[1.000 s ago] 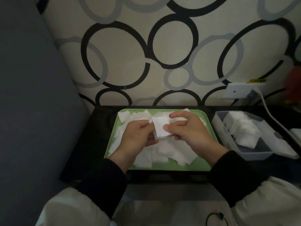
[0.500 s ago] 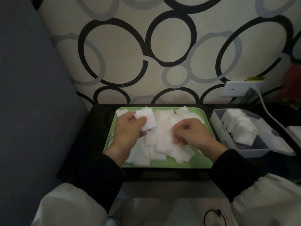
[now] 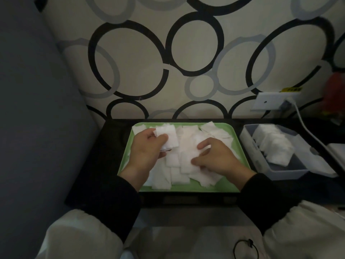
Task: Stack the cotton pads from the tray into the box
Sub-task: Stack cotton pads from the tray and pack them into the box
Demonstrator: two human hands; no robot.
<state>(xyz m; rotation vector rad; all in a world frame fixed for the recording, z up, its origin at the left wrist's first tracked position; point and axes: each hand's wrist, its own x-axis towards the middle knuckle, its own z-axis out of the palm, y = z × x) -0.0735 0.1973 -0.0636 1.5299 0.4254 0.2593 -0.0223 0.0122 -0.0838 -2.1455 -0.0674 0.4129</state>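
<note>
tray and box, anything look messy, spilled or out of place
Nothing spilled. The pads lie in a loose, overlapping heap inside the green tray, and the stack in the box leans unevenly, but none has fallen onto the table.

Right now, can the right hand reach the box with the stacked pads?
Probably yes. The right hand is on the loose pads in the green tray, and the box stands open beside it, with nothing between.

A tray (image 3: 186,188) sits on the desk (image 3: 104,161) against the wall (image 3: 149,62), loose cotton pads (image 3: 179,171) heaped in it. Right of it stands the box (image 3: 261,161), more pads (image 3: 274,144) stacked inside.
</note>
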